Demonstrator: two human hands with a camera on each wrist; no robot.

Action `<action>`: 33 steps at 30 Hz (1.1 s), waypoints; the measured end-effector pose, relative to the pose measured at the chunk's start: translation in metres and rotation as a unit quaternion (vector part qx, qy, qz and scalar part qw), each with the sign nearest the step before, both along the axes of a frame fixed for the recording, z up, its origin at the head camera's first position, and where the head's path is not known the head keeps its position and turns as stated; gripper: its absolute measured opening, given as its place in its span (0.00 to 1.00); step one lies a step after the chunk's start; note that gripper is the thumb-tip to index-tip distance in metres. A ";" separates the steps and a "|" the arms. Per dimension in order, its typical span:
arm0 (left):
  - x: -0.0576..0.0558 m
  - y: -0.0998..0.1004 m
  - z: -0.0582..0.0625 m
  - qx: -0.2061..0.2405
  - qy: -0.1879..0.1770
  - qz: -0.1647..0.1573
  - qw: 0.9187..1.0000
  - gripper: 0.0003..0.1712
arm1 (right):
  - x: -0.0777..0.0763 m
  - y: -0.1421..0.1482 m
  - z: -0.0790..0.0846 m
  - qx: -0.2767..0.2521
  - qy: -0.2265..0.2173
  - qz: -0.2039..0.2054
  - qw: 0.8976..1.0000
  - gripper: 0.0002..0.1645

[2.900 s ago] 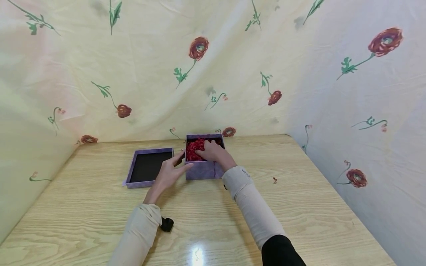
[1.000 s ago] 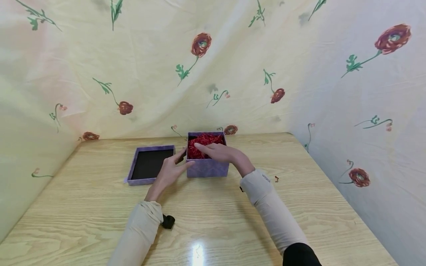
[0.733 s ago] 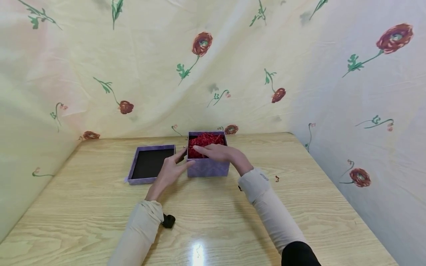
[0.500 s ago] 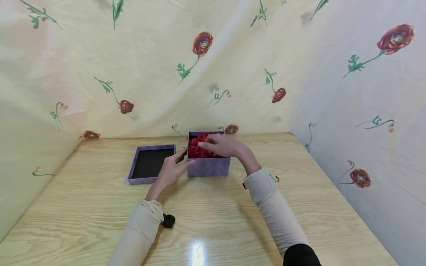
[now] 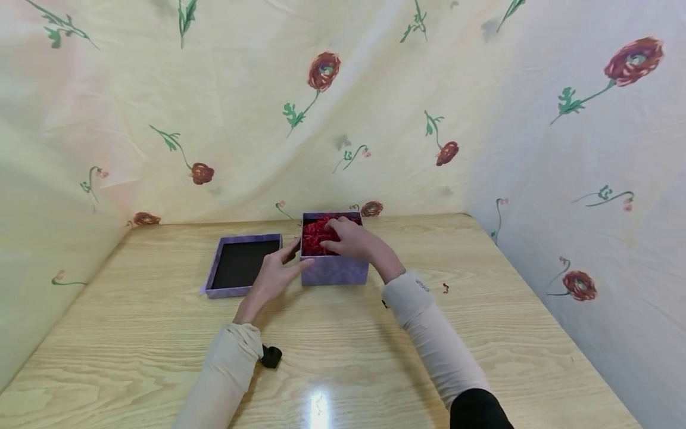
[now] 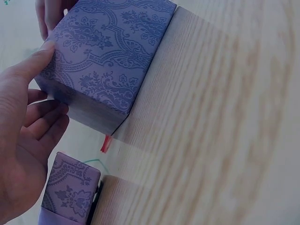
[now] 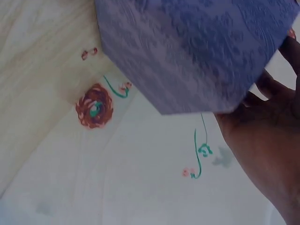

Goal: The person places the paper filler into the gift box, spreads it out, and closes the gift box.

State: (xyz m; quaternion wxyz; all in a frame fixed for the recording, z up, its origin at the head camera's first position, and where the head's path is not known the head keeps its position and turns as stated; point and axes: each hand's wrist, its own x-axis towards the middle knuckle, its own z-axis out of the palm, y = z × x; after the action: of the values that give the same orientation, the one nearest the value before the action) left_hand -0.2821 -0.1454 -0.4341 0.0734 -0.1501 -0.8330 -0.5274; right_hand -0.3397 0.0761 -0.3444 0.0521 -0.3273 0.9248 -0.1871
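Note:
A purple patterned box point(image 5: 334, 272), filled with red shredded paper point(image 5: 313, 235), stands near the back of the table. My left hand point(image 5: 274, 277) steadies its near left corner, the thumb on the front face and the fingers along the left side. In the left wrist view that thumb presses the embossed side of the box point(image 6: 108, 51). My right hand point(image 5: 352, 241) is over the box's right part, fingers in the red paper and thumb spread apart from them. Its fingertips are partly hidden in the shreds. In the right wrist view the box point(image 7: 197, 56) hides most of the fingers.
The purple lid point(image 5: 227, 292) lies inside up, left of the box, close to my left hand. A small red paper shred point(image 5: 445, 288) lies on the wooden table point(image 5: 343, 345) to the right. A flowered cloth point(image 5: 241, 119) hangs right behind the box.
My right hand goes from lying flat over the paper at the front, through a lift, to reaching into the shreds with spread thumb and fingers. The left hand keeps its place.

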 end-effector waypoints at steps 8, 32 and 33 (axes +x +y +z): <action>0.001 -0.001 -0.001 -0.006 0.000 -0.001 1.000 0.44 | 0.000 -0.009 -0.010 0.026 -0.038 -0.017 0.999 0.30; 0.000 -0.002 -0.001 -0.006 -0.003 -0.001 1.000 0.43 | -0.017 -0.026 -0.021 0.028 -0.110 -0.016 0.993 0.38; 0.000 -0.002 -0.001 -0.005 -0.003 0.000 1.000 0.43 | -0.017 -0.026 -0.021 0.029 -0.114 -0.016 0.993 0.38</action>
State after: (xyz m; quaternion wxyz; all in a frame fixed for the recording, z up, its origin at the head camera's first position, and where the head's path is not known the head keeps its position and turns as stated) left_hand -0.2821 -0.1474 -0.4347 0.0700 -0.1483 -0.8362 -0.5233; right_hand -0.3572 0.0504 -0.3654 0.1636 -0.2872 0.9231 -0.1966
